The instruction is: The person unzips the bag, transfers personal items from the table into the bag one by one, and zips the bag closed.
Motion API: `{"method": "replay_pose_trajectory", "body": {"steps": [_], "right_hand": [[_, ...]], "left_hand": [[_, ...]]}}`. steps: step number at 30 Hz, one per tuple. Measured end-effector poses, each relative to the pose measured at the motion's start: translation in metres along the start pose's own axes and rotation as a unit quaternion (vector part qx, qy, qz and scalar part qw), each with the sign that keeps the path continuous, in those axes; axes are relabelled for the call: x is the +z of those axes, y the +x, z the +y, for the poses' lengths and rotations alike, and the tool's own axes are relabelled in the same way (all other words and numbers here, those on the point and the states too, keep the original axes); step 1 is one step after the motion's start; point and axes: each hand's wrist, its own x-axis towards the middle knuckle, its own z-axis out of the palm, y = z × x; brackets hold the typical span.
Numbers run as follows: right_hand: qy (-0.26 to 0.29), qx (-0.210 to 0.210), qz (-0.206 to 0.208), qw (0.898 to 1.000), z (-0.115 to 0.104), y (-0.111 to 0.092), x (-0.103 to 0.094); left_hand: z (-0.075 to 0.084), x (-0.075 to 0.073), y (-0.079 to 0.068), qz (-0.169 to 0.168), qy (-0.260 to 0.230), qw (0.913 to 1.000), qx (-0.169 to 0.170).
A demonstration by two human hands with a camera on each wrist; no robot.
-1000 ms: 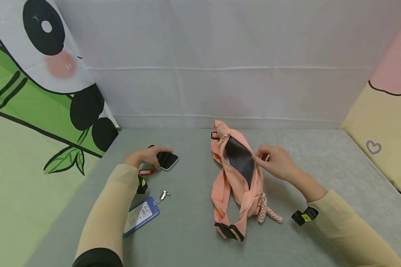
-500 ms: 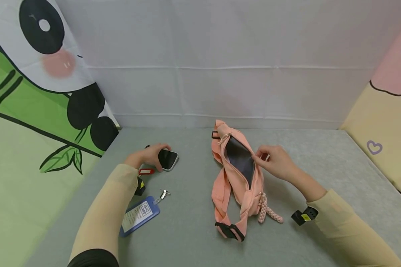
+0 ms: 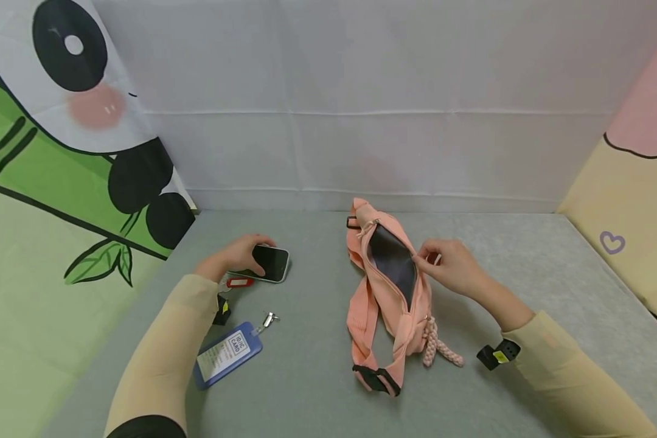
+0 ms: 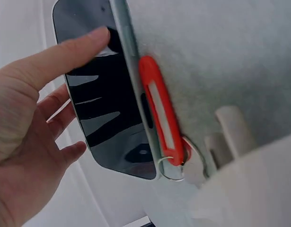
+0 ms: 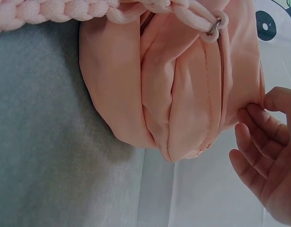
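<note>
Working two-handed at the grey counter (image 3: pixel 306 365), with the bag (image 3: pixel 389 298) lying near centre and the phone (image 3: pixel 272 264) off to its left. With left hand (image 3: pixel 238 255), grasping phone across its width, thumb over the screen, other fingers round the far edge; probably held crosswise for a secure grip on something flat and slick. Screen facing up. Cannot tell whether fully raised or partly resting on counter. Just beside phone's near edge, red key tag (image 3: pixel 239 282) with ring (image 4: pixel 166 178) and what looks like a key (image 4: pixel 195 165); apparently not gripped, contact with phone unclear. With right hand (image 3: pixel 454 264), pinching bag's zip rim at the right side, thumb against index finger, remaining fingers loosely bent and free of the fabric; likely to hold the mouth wide, given such soft cloth, with dark lining (image 3: pixel 394 261) showing. Strap (image 3: pixel 361 316) looped along bag's left, black buckle (image 3: pixel 376 378) at near end, braided cord (image 3: pixel 431 344) hanging out right; all clear of the mouth. Nearer the left forearm, blue card holder (image 3: pixel 227 356) lying flat, print up, metal clip (image 3: pixel 271 317) pointing away, untouched by either hand.
</note>
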Motion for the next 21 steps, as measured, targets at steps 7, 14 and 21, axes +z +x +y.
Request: {"method": "replay_pose_trajectory", "body": {"steps": [7, 14, 21], "right_hand": [[-0.008, -0.003, 0.002, 1.0, 0.0, -0.001, 0.001], [-0.009, -0.003, 0.002, 1.0, -0.002, 0.0, 0.001], [-0.006, -0.004, 0.003, 1.0, -0.006, 0.0, 0.002]], "left_hand": [[0.003, -0.01, -0.002, 0.001, -0.019, 0.9998, -0.006], [0.002, -0.021, -0.007, -0.012, -0.053, 0.9985, -0.002], [0.012, -0.036, -0.017, -0.043, -0.073, 0.9962, 0.019]]}}
